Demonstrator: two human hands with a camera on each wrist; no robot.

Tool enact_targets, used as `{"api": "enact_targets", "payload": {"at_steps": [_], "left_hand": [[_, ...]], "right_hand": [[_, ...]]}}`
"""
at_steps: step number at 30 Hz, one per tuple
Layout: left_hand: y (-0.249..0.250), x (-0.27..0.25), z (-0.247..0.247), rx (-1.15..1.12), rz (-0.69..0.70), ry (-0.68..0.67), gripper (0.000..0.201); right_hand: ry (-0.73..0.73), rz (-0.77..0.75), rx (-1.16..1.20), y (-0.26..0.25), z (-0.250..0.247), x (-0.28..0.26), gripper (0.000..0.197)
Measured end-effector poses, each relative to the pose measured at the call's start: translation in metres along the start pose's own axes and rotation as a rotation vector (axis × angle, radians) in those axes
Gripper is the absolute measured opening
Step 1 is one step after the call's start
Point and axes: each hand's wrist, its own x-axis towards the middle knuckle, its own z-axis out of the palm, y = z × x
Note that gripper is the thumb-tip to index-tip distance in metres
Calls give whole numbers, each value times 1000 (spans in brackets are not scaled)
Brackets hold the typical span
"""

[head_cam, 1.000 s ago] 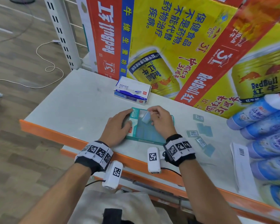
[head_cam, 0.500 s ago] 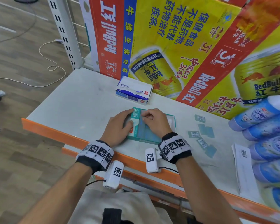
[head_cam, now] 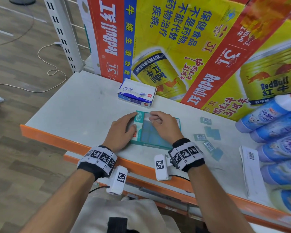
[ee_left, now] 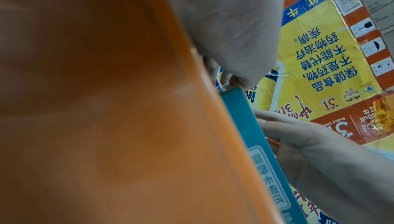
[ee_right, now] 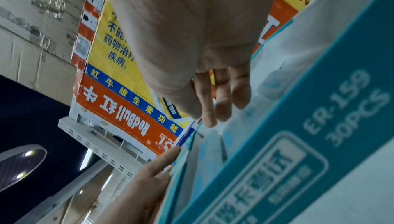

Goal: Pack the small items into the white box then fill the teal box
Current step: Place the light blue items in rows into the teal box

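Note:
The open teal box [head_cam: 158, 140] lies flat near the shelf's front edge, with rows of pale blue erasers inside. My left hand [head_cam: 132, 122] grips its left end, thumb on the near side and index finger at the far corner. My right hand [head_cam: 151, 117] hovers over the far left corner, fingers curled down and pinching a small eraser into the box. In the right wrist view its fingertips [ee_right: 210, 119] reach among the packed erasers beside the teal wall [ee_right: 319, 126]. The white eraser box [head_cam: 136, 94] sits behind. Several loose erasers [head_cam: 212, 132] lie to the right.
Red Bull cartons [head_cam: 175, 47] form a wall behind the shelf. Blue bottles [head_cam: 267, 118] lie stacked at the right, next to a white sheet with a barcode [head_cam: 250, 165]. The shelf has an orange front lip [head_cam: 57, 137]. A cable loops on the floor at left.
My right hand carried a small eraser down and left into the teal box's far left corner and stays there. The left hand keeps its hold on the box.

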Motion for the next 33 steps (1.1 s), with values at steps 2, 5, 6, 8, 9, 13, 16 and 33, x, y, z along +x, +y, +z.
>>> {"api": "enact_targets", "payload": {"at_steps": [2, 5, 6, 8, 9, 13, 16, 33], "left_hand": [[-1, 0, 0, -17, 5, -11, 50], [-3, 0, 2, -35, 5, -11, 45], [-4, 0, 2, -35, 4, -8, 44], [-3, 1, 3, -38, 12, -10, 44], [-5, 1, 2, -38, 11, -4, 45], [-7, 2, 2, -26, 10, 1, 44], [-7, 2, 4, -25, 12, 2, 43], [-3, 2, 4, -12, 20, -1, 42]], "right_hand": [[29, -16, -3, 3, -14, -6, 28], [171, 14, 95, 15, -44, -14, 22], [214, 35, 114, 22, -55, -17, 22], [285, 97, 72, 38, -75, -23, 22], [299, 132, 20, 46, -81, -25, 22], [323, 275, -249, 79, -99, -42, 26], [272, 321, -350, 95, -104, -53, 27], [178, 335, -419, 83, -100, -47, 17]]}}
